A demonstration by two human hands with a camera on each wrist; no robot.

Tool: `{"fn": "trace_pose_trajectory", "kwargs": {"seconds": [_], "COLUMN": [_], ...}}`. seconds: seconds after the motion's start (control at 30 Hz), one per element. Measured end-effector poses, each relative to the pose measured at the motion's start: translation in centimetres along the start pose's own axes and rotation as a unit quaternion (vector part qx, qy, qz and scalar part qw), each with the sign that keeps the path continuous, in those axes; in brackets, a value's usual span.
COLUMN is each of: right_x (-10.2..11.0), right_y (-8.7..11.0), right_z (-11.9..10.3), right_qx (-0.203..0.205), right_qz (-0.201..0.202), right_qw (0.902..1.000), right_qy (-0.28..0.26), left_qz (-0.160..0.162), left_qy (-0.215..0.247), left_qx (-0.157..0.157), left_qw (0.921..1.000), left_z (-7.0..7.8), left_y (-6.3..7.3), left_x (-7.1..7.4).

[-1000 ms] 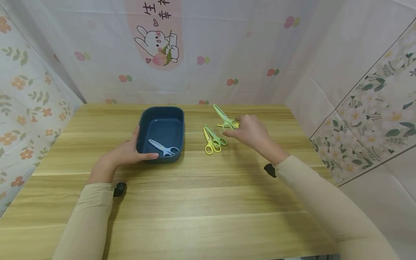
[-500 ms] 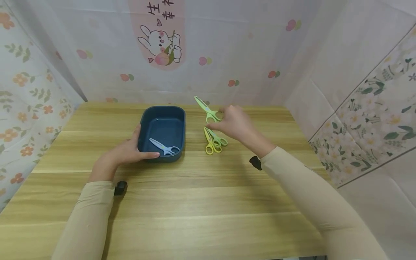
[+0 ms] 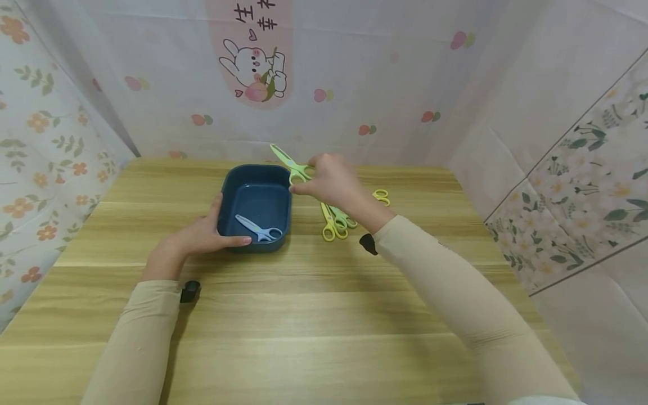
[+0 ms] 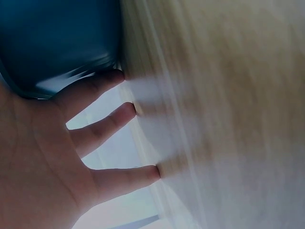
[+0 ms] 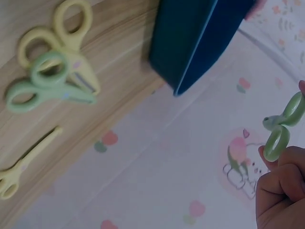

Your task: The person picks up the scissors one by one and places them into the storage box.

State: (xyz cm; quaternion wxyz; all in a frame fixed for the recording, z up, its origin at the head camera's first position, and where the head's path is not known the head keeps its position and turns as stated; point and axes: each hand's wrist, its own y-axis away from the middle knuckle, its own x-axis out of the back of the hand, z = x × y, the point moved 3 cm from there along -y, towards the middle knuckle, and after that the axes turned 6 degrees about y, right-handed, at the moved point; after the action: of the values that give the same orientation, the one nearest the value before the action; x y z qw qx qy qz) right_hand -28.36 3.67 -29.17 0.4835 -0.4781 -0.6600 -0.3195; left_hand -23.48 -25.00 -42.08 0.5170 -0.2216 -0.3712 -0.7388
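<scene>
My right hand (image 3: 334, 181) pinches a pair of light green scissors (image 3: 281, 156) by the handle loops, blades pointing up and left, at the far right corner of a dark blue plastic bin (image 3: 260, 246). In the right wrist view the green handle loops (image 5: 277, 144) show between thumb and fingers. Light blue scissors (image 3: 251, 226) lie inside the bin at its near end. My left hand (image 3: 199, 233) rests against the bin's near left corner, the thumb along the near side. The left wrist view shows its fingers (image 4: 102, 131) straight and spread beside the bin.
Right of the bin, yellow scissors (image 3: 328, 228) and green scissors (image 3: 348, 220) overlap on the wooden table (image 3: 283, 326). More yellow scissors (image 3: 381, 194) lie farther right, partly behind my right forearm. A printed curtain (image 3: 354, 73) hangs along the table's back edge.
My right hand has carried the green scissors leftward from above the yellow pair to the bin's far right corner. The left hand has stayed at the bin.
</scene>
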Motion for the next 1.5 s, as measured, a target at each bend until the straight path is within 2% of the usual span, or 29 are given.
{"fn": "trace_pose_trajectory", "kwargs": {"seconds": [0.3, 0.43, 0.53, 0.7, 0.97, 1.3, 1.5], "right_x": [-2.3, -3.4, -4.5, -6.5, -9.1, -10.4, -10.6], "right_y": [-2.0, -2.7, -3.2, -3.4, -3.1, -3.1, -3.0], "right_z": [-3.6, -4.6, -5.1, -5.1, -5.0, -4.9, -4.8], "right_qx": [0.006, 0.013, 0.025, 0.026, 0.032, 0.030, 0.042], "right_qz": [-0.055, -0.071, -0.081, -0.115, -0.139, -0.163, -0.143], "right_qw": [0.9982, 0.9967, 0.9942, 0.9880, 0.9843, 0.9806, 0.9790], "right_qy": [0.022, 0.037, 0.067, 0.100, 0.104, 0.105, 0.139], "left_qz": [-0.004, -0.005, -0.004, -0.007, -0.011, -0.010, -0.010], "left_qy": [-0.003, 0.001, 0.000, 0.002, 0.003, 0.007, 0.002], "left_qx": [-0.006, -0.007, -0.010, -0.009, -0.003, -0.011, -0.013], "left_qw": [1.0000, 1.0000, 0.9999, 0.9999, 0.9999, 0.9999, 0.9999], "left_z": [-0.1, -0.1, -0.1, 0.0, 0.3, 0.1, 0.2], "left_y": [0.0, 0.1, 0.1, 0.0, 0.1, 0.0, 0.0], "left_x": [0.0, 0.1, 0.1, 0.1, 0.0, 0.0, 0.1]}}
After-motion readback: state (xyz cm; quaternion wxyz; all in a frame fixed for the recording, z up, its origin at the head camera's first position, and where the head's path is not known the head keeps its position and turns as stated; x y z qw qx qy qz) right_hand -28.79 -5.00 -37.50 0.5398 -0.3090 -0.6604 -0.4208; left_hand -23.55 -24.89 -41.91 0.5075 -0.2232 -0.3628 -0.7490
